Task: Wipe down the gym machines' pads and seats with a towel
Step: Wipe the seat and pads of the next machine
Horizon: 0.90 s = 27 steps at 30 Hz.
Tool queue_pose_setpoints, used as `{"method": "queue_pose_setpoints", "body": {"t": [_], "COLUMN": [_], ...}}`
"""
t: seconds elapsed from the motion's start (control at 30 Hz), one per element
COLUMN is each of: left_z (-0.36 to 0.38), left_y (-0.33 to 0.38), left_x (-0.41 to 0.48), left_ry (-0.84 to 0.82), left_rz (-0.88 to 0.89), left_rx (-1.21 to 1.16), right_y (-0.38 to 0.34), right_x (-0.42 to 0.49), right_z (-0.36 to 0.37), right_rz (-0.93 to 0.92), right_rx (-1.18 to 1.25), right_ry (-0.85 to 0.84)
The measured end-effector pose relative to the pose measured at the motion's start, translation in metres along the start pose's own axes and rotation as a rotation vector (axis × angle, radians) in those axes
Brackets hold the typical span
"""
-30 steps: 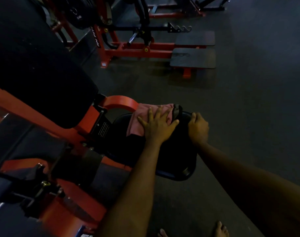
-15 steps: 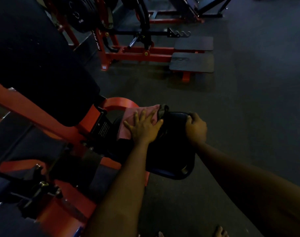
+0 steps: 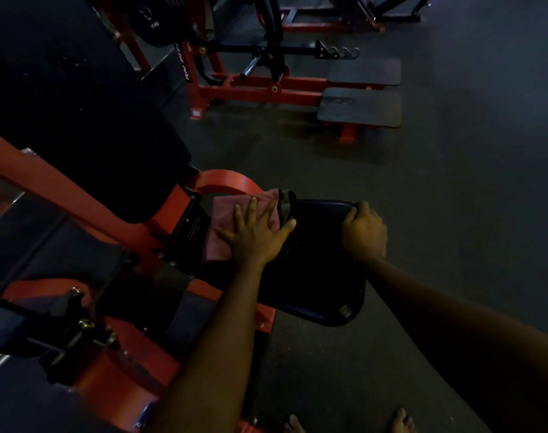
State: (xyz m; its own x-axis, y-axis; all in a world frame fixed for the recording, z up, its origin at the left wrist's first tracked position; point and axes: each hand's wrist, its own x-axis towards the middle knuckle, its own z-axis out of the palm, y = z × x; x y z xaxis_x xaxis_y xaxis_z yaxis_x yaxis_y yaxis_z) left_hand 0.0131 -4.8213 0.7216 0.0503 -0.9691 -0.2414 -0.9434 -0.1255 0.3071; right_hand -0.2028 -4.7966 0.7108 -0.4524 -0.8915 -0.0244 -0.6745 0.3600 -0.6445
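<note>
The towel, pink and folded, lies on the far-left part of the black seat, close to the red frame. The left hand presses it down flat, fingers straight and spread. The right hand is curled over the seat's far-right edge and grips it. The towel looks soft, light and limp, so it should bunch if pinched; a flat palm over its middle probably drives it best. The seat seems firm, smooth padding fixed to the machine, likely slick enough for cloth to glide. The light is dim. A dark strip at the towel's right edge may belong to the towel or to the seat; I cannot tell which. The right fingertips are hidden over the edge, the towel's near part lies under the hand, and the big back pad is cut off at the left.
</note>
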Motion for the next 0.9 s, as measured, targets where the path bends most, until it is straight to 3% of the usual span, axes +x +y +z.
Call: {"method": "queue_pose_setpoints", "body": {"t": [0.17,0.37,0.53,0.77,0.9], "left_z": [-0.016,0.006,0.050,0.002,0.007], "left_y": [-0.007,-0.038,-0.049,-0.040,-0.029], "left_x": [0.032,-0.032,-0.082,-0.001,-0.019], "left_ry": [-0.021,0.141,0.334,0.073,0.180], "left_rz": [-0.043,-0.142,-0.064,-0.223,-0.224], "left_rx": [-0.077,-0.072,-0.166,-0.067,-0.008], "right_y": [0.003,-0.002,-0.003,-0.003,-0.003], "right_x": [-0.001,-0.005,-0.006,-0.004,-0.004], "right_z": [-0.003,-0.005,-0.007,-0.006,-0.006], "right_rz": [-0.008,-0.005,-0.002,0.009,0.006], "right_rx": [0.031,0.022,0.020,0.012,0.002], "right_ry": [-0.011,-0.021,-0.042,-0.020,-0.024]}}
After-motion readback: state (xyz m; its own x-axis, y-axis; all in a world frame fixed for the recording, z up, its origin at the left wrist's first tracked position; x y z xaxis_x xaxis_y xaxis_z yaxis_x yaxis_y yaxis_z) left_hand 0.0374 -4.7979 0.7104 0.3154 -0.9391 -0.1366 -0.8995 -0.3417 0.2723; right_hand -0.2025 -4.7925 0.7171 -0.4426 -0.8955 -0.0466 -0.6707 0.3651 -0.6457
